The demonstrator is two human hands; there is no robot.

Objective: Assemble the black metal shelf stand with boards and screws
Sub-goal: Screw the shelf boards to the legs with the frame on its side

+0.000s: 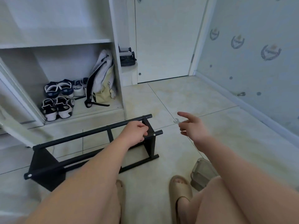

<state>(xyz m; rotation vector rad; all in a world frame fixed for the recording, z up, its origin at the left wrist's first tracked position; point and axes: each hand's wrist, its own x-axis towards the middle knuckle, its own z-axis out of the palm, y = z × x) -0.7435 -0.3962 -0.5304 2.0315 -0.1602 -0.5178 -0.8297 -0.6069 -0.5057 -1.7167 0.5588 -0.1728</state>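
Observation:
The black metal shelf stand [90,152] lies on its side on the tiled floor, with long tubes running between two black end plates. My left hand [135,132] grips the frame at its right end plate, fingers curled round the metal near a silver screw head [154,134]. My right hand [190,126] hovers to the right of the stand and pinches a small flat silver wrench [176,121] between thumb and fingers, with the index finger stretched out.
An open white cabinet [111,41] at the left holds several shoes [58,101] and a backpack [101,81]. A white door [166,38] stands behind, a patterned wall [250,62] at the right. My slippered feet [180,189] and a clear container [202,172] are near the stand.

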